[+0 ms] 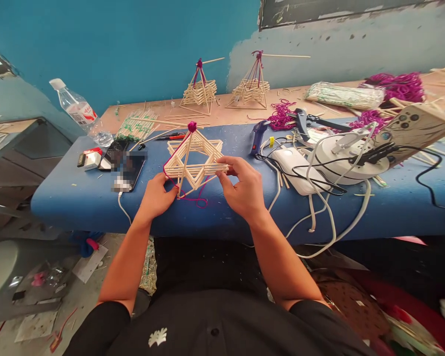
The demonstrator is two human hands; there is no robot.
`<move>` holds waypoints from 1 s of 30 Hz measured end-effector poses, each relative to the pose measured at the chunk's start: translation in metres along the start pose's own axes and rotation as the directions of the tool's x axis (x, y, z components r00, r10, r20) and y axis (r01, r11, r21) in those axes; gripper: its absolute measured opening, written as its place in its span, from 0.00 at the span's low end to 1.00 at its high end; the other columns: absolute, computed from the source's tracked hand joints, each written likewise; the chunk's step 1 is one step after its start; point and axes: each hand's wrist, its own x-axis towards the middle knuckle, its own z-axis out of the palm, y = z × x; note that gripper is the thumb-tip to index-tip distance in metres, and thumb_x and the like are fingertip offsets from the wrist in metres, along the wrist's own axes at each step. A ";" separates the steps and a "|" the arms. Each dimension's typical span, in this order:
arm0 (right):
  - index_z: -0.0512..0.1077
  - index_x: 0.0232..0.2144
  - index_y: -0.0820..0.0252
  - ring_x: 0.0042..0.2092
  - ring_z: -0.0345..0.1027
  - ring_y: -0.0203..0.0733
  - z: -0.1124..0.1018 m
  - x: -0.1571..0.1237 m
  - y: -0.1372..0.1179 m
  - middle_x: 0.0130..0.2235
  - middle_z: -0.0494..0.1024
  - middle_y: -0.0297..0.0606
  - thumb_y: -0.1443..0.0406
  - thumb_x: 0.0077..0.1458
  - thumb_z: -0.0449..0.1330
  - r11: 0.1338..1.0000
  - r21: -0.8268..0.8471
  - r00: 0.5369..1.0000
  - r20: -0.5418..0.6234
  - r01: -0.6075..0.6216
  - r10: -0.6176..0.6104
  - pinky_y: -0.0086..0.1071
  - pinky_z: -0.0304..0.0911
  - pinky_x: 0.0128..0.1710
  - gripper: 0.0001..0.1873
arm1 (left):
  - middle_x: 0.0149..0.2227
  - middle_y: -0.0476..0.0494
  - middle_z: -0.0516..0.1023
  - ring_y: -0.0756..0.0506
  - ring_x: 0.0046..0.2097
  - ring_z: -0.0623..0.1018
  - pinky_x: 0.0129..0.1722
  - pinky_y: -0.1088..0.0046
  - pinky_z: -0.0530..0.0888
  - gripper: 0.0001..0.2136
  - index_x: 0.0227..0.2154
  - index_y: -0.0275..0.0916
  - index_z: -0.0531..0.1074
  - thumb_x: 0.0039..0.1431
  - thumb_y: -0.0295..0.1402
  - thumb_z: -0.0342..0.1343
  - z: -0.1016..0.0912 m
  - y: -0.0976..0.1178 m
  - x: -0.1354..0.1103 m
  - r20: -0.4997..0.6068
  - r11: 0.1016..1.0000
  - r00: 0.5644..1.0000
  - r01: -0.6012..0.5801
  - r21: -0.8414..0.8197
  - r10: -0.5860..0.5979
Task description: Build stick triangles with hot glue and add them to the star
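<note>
On the blue work surface in front of me stands a star-shaped frame of stacked wooden sticks point(196, 170), with sticks rising to a peak bound by a purple yarn knot point(192, 127). My left hand point(159, 196) grips its lower left corner, fingers closed around the stick ends. At the right corner my right hand point(242, 185) pinches the stacked sticks between thumb and fingers. A loose purple yarn strand point(200, 200) runs down the left side and curls on the surface between my hands.
Two similar stick frames point(199, 94) stand at the back by the wall. Left are a tilted plastic bottle point(79, 111), a phone point(133, 170) and bundled sticks point(137, 124). To the right lie a glue gun point(258, 136), a white power bank-like box point(296, 170), tangled cables and purple yarn point(396, 86).
</note>
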 end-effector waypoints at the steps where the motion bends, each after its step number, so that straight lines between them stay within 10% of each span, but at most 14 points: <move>1: 0.80 0.50 0.56 0.40 0.81 0.39 0.000 -0.001 0.001 0.48 0.86 0.40 0.66 0.65 0.63 1.000 0.000 1.000 0.002 0.000 0.000 0.38 0.78 0.46 0.12 | 0.53 0.40 0.88 0.33 0.57 0.85 0.63 0.50 0.80 0.18 0.52 0.43 0.84 0.62 0.40 0.61 0.000 0.002 -0.004 -0.028 1.000 1.000 0.011 0.012 -0.010; 11: 0.80 0.50 0.55 0.42 0.81 0.40 0.001 -0.006 0.001 0.48 0.86 0.40 0.66 0.66 0.62 1.000 -0.021 0.999 0.026 -0.019 0.020 0.38 0.79 0.48 0.12 | 0.39 0.43 0.89 0.39 0.45 0.86 0.52 0.60 0.80 0.12 0.34 0.44 0.86 0.67 0.43 0.63 0.018 0.021 -0.040 -0.337 0.996 0.937 -0.077 0.049 0.089; 30: 0.81 0.50 0.55 0.39 0.82 0.39 0.000 -0.007 -0.001 0.46 0.86 0.38 0.67 0.66 0.64 1.000 0.009 1.000 0.009 -0.020 0.020 0.36 0.79 0.46 0.12 | 0.30 0.46 0.87 0.43 0.35 0.84 0.40 0.64 0.75 0.11 0.30 0.44 0.86 0.68 0.40 0.66 0.031 0.015 -0.040 -0.353 0.985 0.920 -0.171 0.028 0.169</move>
